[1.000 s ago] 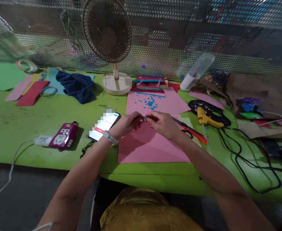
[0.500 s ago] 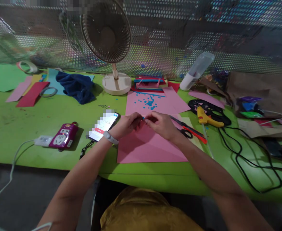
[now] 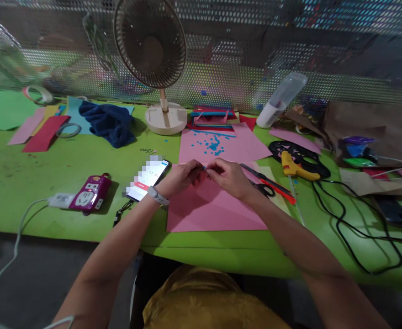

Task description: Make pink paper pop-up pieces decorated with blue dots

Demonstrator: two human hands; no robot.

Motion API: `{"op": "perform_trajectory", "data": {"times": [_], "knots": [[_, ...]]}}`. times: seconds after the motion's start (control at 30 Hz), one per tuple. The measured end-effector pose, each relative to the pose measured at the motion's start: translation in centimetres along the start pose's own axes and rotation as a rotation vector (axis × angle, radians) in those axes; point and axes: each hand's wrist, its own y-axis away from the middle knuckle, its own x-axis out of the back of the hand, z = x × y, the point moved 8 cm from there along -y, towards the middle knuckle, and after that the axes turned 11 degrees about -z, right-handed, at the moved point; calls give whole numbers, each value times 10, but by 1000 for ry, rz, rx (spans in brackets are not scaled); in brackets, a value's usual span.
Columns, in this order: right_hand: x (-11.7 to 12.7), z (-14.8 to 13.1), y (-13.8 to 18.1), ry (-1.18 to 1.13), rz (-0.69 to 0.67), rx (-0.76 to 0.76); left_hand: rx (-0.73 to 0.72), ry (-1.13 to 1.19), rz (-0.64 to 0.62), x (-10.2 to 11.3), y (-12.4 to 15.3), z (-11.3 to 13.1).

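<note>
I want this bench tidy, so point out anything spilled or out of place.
Two blue bits lie loose on the green table, one before the fan, one near the yellow glue gun; odd because most sit on the far pink sheet.

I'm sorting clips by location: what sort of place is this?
Likely a paper-craft workspace: small blue pieces lie scattered on a pink sheet, and a yellow glue gun sits nearby on the green table.

Green table [image 3: 55,165] — pink paper [image 3: 208,212], phone [image 3: 150,180], power strip [image 3: 90,194], blue cloth [image 3: 108,124], fan [image 3: 153,52]
</note>
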Motion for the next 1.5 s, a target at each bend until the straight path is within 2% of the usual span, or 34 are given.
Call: {"op": "perform_trajectory", "data": {"times": [0.27,0.4,0.47,0.57,0.67,0.8,0.9,1.03,1.23,1.5], "knots": [[-1,3,1,-5,22,19,-17,46,-25,-3,-1,2],[3,2,1,-12,22,18,9,74,-38,4,2,2],[5,2,1,-32,-21,9,95,101,-74,10,5,-3],[4,6,2,-61,-151,-24,235,181,-198,12,11,-15],[-2,10,3,-21,-271,-25,277,181,-297,5,11,-24],[-15,12,3,100,-334,1,247,58,-287,-3,5,-38],[-23,15,1,142,-357,-30,207,87,-290,-9,2,-43],[-26,16,-2,136,-332,-26,164,80,-300,-11,1,-41],[-31,18,-2,143,-368,-15,134,25,-301,-11,-1,-35],[-29,17,-4,166,-321,34,120,106,-291,-15,-1,-39]]}}
